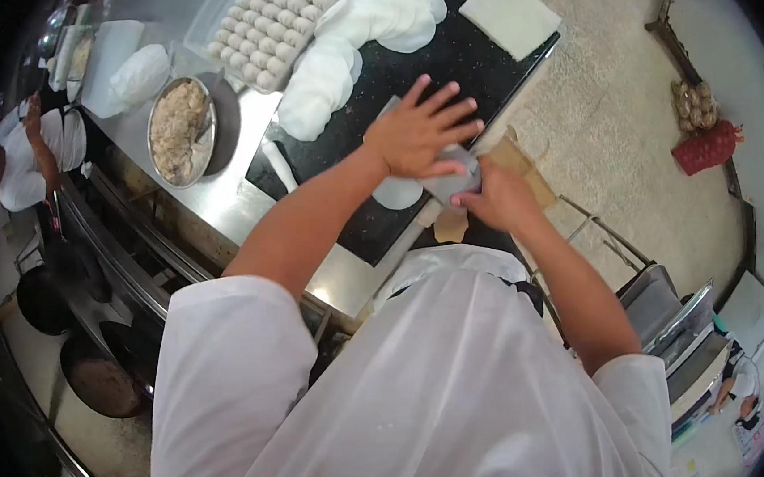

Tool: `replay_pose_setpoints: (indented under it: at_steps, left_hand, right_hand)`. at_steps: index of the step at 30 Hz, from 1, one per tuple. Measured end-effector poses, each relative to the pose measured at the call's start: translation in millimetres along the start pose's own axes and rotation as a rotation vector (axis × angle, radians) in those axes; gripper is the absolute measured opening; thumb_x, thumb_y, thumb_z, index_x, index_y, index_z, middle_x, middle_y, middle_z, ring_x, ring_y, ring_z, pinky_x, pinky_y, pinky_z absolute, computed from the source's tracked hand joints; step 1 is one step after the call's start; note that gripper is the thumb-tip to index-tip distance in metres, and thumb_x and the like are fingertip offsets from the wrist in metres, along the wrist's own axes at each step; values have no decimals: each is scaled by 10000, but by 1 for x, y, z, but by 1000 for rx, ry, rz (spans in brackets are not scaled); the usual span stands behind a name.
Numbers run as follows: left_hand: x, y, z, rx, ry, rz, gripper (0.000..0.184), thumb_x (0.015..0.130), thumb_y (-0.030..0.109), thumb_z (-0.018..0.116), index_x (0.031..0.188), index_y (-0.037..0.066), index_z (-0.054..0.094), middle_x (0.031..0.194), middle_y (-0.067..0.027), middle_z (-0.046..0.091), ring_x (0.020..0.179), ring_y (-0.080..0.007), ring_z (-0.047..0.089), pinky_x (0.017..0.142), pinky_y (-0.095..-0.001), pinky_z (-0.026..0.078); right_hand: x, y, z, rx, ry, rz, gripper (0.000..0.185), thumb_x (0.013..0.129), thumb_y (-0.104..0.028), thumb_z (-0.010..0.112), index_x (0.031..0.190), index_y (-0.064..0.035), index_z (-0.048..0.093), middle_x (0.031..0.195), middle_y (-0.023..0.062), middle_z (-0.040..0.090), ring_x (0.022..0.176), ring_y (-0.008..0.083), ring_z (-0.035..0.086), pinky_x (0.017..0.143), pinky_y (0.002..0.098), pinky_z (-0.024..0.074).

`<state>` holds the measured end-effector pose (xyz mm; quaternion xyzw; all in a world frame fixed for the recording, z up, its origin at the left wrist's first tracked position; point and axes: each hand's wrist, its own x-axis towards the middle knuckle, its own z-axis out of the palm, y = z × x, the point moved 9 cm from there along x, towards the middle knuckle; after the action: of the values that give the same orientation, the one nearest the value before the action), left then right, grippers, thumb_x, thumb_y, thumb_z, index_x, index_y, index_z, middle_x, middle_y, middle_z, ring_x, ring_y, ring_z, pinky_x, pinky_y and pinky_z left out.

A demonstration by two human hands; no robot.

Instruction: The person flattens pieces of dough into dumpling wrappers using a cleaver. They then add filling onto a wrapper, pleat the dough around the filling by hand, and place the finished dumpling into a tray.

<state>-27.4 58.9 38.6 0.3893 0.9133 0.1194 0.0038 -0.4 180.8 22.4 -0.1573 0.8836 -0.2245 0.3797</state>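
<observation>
My left hand (423, 137) is spread open, palm down, over the black worktop (363, 231), its thumb lying across a grey flat object (449, 184). Held by its right side, that object is pinched in my right hand (497, 195) at the worktop's front edge; I cannot tell what it is. Just left of it lies a round white dough sheet (397, 193). Farther left rests a white rolling pin (279, 165). Beyond my left hand, many thin white rounds (316, 87) overlap in a long row.
A tray of dough balls (271, 32), a metal bowl of filling (181, 133) and a white bag (140, 74) stand at the back left. A square white stack (511, 18) sits on the worktop's far right corner. Another person (39, 158) is at the far left, near pans (101, 377).
</observation>
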Motion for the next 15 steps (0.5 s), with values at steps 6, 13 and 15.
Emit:
replay_pose_setpoints:
  at_steps: [6, 13, 15]
  left_hand:
    - [-26, 2, 17, -126, -38, -41, 741, 904, 668, 541, 1517, 257, 481, 1624, -117, 361, 1532, -375, 241, 1215, -648, 101]
    - [13, 40, 14, -62, -76, -8, 730, 893, 669, 560, 1503, 273, 493, 1582, -74, 424, 1510, -352, 294, 1212, -625, 150]
    - [27, 12, 7, -4, -21, -31, 736, 894, 669, 560, 1505, 264, 491, 1586, -81, 419, 1509, -351, 296, 1211, -624, 154]
  right_hand:
    - [-11, -1, 38, -44, 40, -169, 692, 791, -375, 827, 1250, 53, 535, 1094, 266, 697, 1024, 441, 683, 882, 510, 536]
    - [-25, 45, 24, 31, 131, -68, 644, 780, -347, 839, 1204, 36, 543, 1051, 321, 682, 972, 479, 683, 849, 520, 547]
    - [-1, 27, -17, 6, 102, -69, 635, 779, -349, 839, 1195, 36, 552, 1043, 326, 682, 977, 478, 683, 849, 521, 547]
